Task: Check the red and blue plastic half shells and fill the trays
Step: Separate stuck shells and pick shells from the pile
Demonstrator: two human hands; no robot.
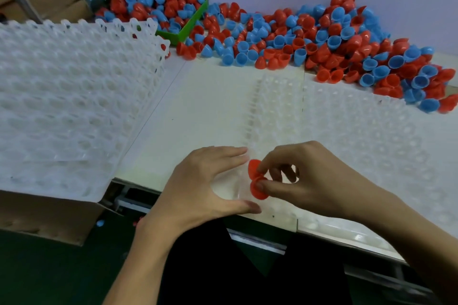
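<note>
Pinching two light, stiff red half shells (257, 182) by their rims, my right hand (307, 178) holds them beside my spread, empty left hand (205, 181).

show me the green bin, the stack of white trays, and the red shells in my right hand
Green bin (192, 23), head view, its right wall.
White trays (74, 96), head view, top tray's middle.
Red shells (257, 192), head view, lower shell's outer face.

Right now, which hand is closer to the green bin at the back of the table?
Left. The left hand lies open on the table's near edge, more directly below the green bin. The right hand, holding red half shells, is farther to the right.
</note>
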